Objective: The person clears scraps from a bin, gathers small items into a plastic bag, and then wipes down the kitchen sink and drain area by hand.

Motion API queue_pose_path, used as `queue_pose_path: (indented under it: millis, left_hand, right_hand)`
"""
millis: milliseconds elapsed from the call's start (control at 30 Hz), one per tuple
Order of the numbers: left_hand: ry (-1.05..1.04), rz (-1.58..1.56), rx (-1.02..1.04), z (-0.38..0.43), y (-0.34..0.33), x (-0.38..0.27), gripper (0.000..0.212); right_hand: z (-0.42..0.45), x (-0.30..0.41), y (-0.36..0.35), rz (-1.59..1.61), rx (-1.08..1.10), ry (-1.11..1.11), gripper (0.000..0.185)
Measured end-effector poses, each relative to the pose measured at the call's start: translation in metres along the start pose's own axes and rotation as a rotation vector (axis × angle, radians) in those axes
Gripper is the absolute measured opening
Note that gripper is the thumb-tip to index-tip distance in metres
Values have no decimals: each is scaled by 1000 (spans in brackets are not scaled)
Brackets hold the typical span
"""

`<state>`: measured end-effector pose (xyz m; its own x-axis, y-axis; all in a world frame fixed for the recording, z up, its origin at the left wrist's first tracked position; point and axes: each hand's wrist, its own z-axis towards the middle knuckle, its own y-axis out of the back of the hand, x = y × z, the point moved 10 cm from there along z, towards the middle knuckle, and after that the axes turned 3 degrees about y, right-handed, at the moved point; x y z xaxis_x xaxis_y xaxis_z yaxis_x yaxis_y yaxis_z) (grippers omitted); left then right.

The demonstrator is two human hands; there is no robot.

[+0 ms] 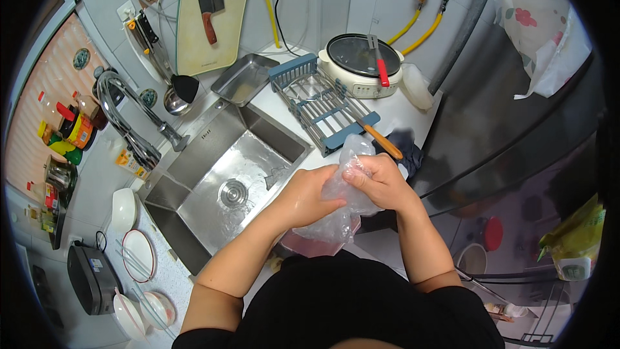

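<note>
A crumpled clear plastic bag [334,225] is bunched between my two hands, in front of my body and beside the sink's near right edge. My left hand [310,196] grips its left side, wet on the back. The upper part of the bag is pinched in my right hand [380,179], thumb on top. Something pink and flat-sided [317,247] shows below the bag; whether it is a bin or another container I cannot tell. To my left, water runs from the chrome faucet [131,121] into the stainless steel sink [232,165].
Beyond my hands stands a metal drying rack [329,106] with an orange-handled tool [382,140] across it. Behind it is a lidded electric pot [368,63]. A steel tray [244,80] sits by the sink. Bowls [128,317] and a plate [138,254] lie at left; a dark refrigerator [484,145] stands at right.
</note>
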<state>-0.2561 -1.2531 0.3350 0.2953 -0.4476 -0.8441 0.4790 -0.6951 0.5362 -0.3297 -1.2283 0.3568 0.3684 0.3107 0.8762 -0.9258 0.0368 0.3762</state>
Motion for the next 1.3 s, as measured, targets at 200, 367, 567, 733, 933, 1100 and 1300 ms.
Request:
queue_pose_path:
  millis: [200,367,567,733,933,1100,1300]
  left_hand:
    - [165,-343,121,20,-7,25,28]
    - [23,-987,75,27,27,9,31]
    - [-57,-888,-187,52,42,20,22]
    - [-559,104,-839,27,82,-42,21]
    - [-769,164,-572,10,20,-103,33]
    - [-846,-180,-316,-4,25,-111,49]
    - [-307,-1354,221,25,11,-62,72]
  right_hand:
    - [-5,25,41,-290,-337,143,29]
    - [-26,19,83,-251,-579,-25,77]
    - [-34,-10,16,913,-123,-130,91]
    - [-34,15,27,806,-458,-131,88]
    - [-28,40,40,400,-786,-48,57]
    - [-59,62,74,282,-1185,139,24]
    - [-44,120,56,-660,-898,423,28]
